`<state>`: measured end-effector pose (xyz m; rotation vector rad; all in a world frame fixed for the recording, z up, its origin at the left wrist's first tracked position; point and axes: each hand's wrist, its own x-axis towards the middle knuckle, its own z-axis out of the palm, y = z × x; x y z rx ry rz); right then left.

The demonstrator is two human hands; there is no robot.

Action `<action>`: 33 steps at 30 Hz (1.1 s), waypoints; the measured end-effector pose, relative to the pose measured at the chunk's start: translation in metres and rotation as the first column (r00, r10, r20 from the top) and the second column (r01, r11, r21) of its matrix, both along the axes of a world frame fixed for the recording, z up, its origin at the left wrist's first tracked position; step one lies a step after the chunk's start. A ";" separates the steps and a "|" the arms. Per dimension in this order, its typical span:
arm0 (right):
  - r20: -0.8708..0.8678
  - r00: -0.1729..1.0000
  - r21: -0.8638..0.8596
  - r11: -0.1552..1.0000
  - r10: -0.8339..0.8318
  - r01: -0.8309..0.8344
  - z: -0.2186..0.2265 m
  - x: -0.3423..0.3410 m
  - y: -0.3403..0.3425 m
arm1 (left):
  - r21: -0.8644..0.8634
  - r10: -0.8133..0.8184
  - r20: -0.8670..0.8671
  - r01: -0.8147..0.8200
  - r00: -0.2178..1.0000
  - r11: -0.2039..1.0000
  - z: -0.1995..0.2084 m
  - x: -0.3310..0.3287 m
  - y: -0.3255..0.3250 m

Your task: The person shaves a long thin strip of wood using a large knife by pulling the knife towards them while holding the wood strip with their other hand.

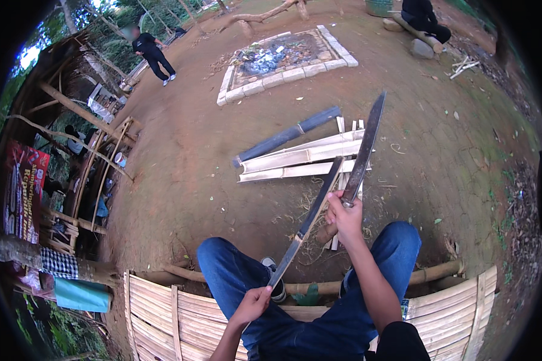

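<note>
My left hand (252,304) grips the lower end of a long, dark-skinned bamboo strip (312,218) that slants up and away over the ground between my knees. In my right hand (345,218) is a machete (366,150), its fingers wrapped round the wooden handle and its blade pointing up and away. The blade stands to the right of the strip's far end. Beyond my hands lie split bamboo pieces (310,157) with pale inner faces, and a dark bamboo length (289,136) rests just behind them. Thin shavings are scattered on the soil near my right hand.
I sit on a bamboo-slat bench (156,313) with a pole (433,272) along its front. Ahead is a brick-edged fire pit (289,76) with ash. One person (150,54) stands far left; another (424,21) sits on a log far right. A bamboo shelter (81,114) stands left.
</note>
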<state>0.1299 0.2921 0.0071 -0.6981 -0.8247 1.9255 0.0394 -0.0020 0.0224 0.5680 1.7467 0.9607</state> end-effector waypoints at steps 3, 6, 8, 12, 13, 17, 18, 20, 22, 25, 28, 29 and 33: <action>0.027 1.000 0.018 1.000 0.008 -0.009 -0.007 -0.002 -0.002 | 0.015 -0.013 -0.067 0.014 0.998 1.000 -0.006 0.000 0.003; 0.078 0.997 0.058 0.998 -0.005 0.000 -0.012 -0.004 -0.003 | 0.034 -0.021 -0.123 0.026 0.992 0.999 -0.008 0.000 0.002; 0.160 0.987 0.081 0.997 -0.031 0.018 -0.010 -0.006 -0.001 | 0.043 -0.034 -0.156 0.042 0.987 0.998 -0.005 0.000 0.005; 0.147 0.989 -0.055 0.998 0.031 -0.023 -0.006 -0.009 -0.011 | 0.025 -0.034 -0.214 0.040 0.976 0.999 -0.015 0.001 -0.003; 0.140 0.990 -0.032 0.999 0.026 -0.021 -0.014 -0.011 -0.013 | 0.042 -0.024 -0.224 0.035 0.974 0.999 -0.019 0.002 -0.006; 0.164 0.986 0.000 0.999 -0.043 0.044 -0.032 -0.015 -0.014 | 0.044 -0.032 -0.310 0.048 0.950 0.998 -0.030 0.001 -0.008; 0.159 0.985 -0.008 0.998 -0.066 0.068 -0.033 -0.018 -0.016 | 0.030 -0.038 -0.346 0.052 0.937 0.998 -0.027 0.001 -0.009; 0.160 0.980 -0.031 0.992 -0.120 0.126 -0.032 -0.019 -0.018 | 0.066 -0.012 -0.386 0.041 0.922 0.997 -0.017 0.002 -0.005; 0.152 0.982 0.020 0.994 -0.112 0.111 -0.039 -0.021 -0.020 | 0.067 0.048 -0.398 -0.023 0.916 0.998 -0.010 0.001 -0.003; 0.070 0.997 0.021 1.000 0.008 -0.010 -0.031 -0.021 -0.035 | 0.093 0.150 -0.397 -0.123 0.906 0.988 -0.027 -0.009 -0.002; 0.007 0.975 0.062 0.973 0.223 -0.223 -0.017 -0.023 -0.066 | 0.111 0.288 -0.340 -0.266 0.895 0.957 -0.008 -0.016 0.012; 0.008 0.954 0.068 0.952 0.299 -0.299 -0.018 -0.023 -0.078 | 0.119 0.308 -0.376 -0.284 0.874 0.951 -0.006 -0.021 0.016; 0.018 0.829 0.082 0.826 0.559 -0.558 -0.014 -0.019 -0.123 | 0.190 0.492 -0.355 -0.455 0.795 0.870 -0.012 -0.055 0.022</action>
